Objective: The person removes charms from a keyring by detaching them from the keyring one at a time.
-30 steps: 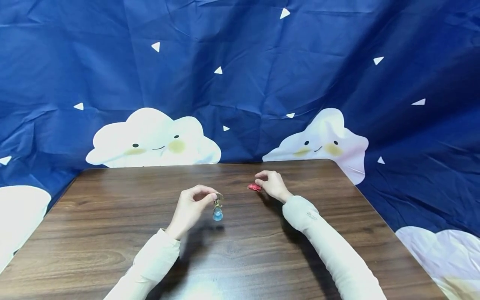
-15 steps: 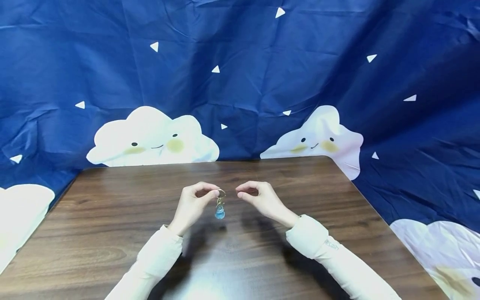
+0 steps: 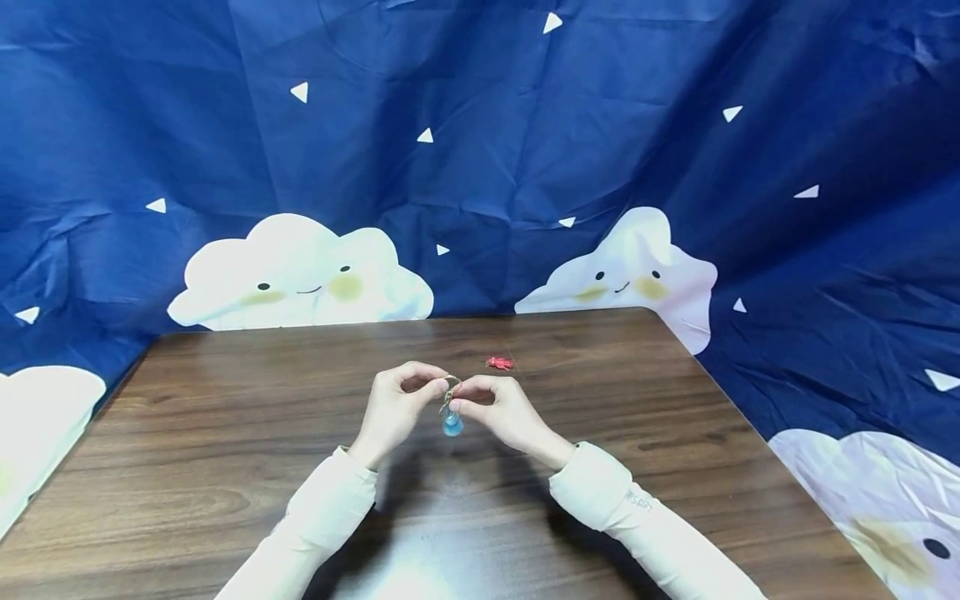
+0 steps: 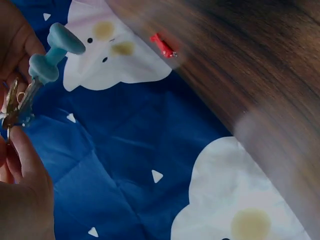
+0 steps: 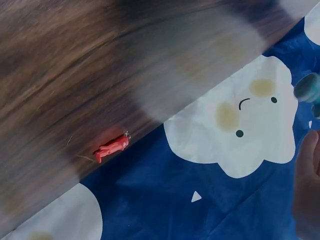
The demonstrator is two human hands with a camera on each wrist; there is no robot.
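A keychain hangs above the table from a gold-coloured ring and clasp, with a light blue pendant [image 3: 452, 423] below. In the left wrist view the pendant [image 4: 56, 52] has a waisted body with flared ends. My left hand [image 3: 393, 408] pinches the ring between thumb and forefinger. Close against it, my right hand [image 3: 513, 414] pinches the metal clasp part between thumb and fingertips. The exact contact is partly hidden by the fingers. Beyond both hands, a small red figure-shaped charm [image 3: 499, 363] lies on the table, a metal loop at one end in the right wrist view.
The brown wood-grain table [image 3: 225, 450] spreads under both arms. Behind it hangs a blue cloth [image 3: 480, 150] printed with white clouds and small triangles. A thin strand lies beside the red charm in the right wrist view.
My right hand has left its place beside the red charm and come left and nearer, onto the keychain's clasp. The left hand stays on the ring, having moved slightly right. The red charm shows again.
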